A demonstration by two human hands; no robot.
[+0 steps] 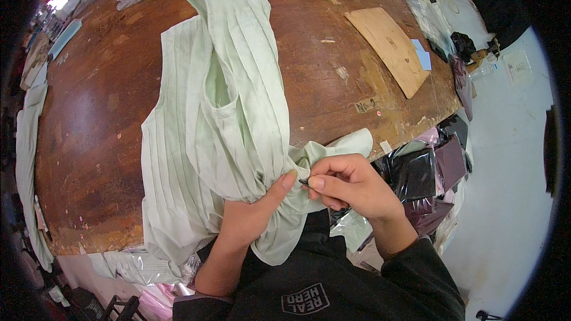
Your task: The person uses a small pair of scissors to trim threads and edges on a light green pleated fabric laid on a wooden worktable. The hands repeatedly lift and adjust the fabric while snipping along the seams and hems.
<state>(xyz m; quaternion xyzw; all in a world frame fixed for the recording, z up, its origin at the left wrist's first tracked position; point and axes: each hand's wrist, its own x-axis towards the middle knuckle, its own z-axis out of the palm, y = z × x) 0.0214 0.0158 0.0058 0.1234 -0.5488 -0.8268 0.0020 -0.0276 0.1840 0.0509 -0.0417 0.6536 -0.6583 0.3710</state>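
Observation:
A pale green pleated garment [172, 107] lies spread over the near part of the wooden table, with its lower part bunched towards me. My left hand [257, 211] is closed on the gathered cloth, the thumb on top and the other fingers hidden in the folds. Beside that thumb, my right hand [357, 187] pinches a small dark slender tool [304, 182] between thumb and forefinger. Its tip meets the cloth near my left thumb, and most of the tool is hidden by my fingers. A loose end of the garment sticks out behind my right hand.
The worn brown table [101, 137] curves round the work. A thin wooden board [386, 47] lies at the far right with blue paper [421, 54] beside it. Dark plastic-wrapped packets [413, 175] are piled below the right edge. More pale green cloth [27, 160] lies along the left edge.

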